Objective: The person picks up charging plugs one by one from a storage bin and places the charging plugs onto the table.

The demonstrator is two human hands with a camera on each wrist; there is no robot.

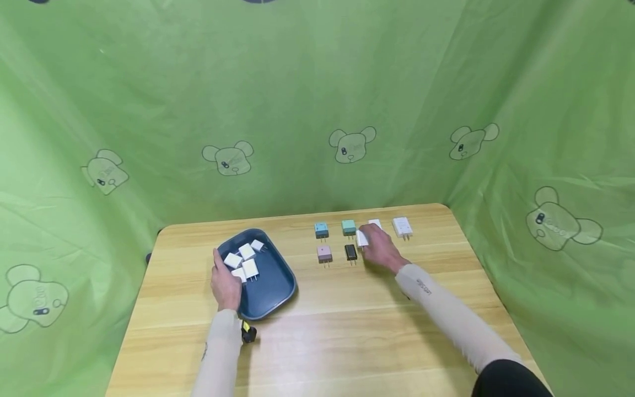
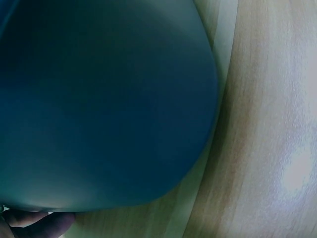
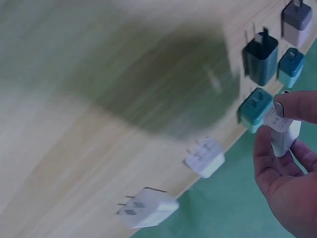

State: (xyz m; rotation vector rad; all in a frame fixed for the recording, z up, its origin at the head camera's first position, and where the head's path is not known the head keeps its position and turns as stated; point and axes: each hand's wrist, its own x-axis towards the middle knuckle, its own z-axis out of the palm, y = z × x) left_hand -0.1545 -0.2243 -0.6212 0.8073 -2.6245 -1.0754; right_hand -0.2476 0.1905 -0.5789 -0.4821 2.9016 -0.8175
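Note:
My right hand (image 1: 379, 248) pinches a white charger plug (image 1: 361, 239) between thumb and fingertips, over the right part of the table. In the right wrist view that white charger plug (image 3: 282, 128) shows printing on one face. Close by lie a black plug (image 1: 350, 252) and a green plug (image 1: 349, 227); another white plug (image 1: 375, 223) is partly hidden behind the hand. At the left, my left hand (image 1: 226, 284) grips the side of a dark blue tray (image 1: 284, 295). Several white plugs (image 1: 250, 269) lie in the tray's left and far part.
A blue plug (image 1: 321, 230) and a pinkish plug (image 1: 324, 254) sit left of the green and black ones. A larger white plug (image 1: 402, 227) lies near the table's far right edge. Green curtain (image 1: 297, 99) hangs behind and beside the wooden table (image 1: 337, 342).

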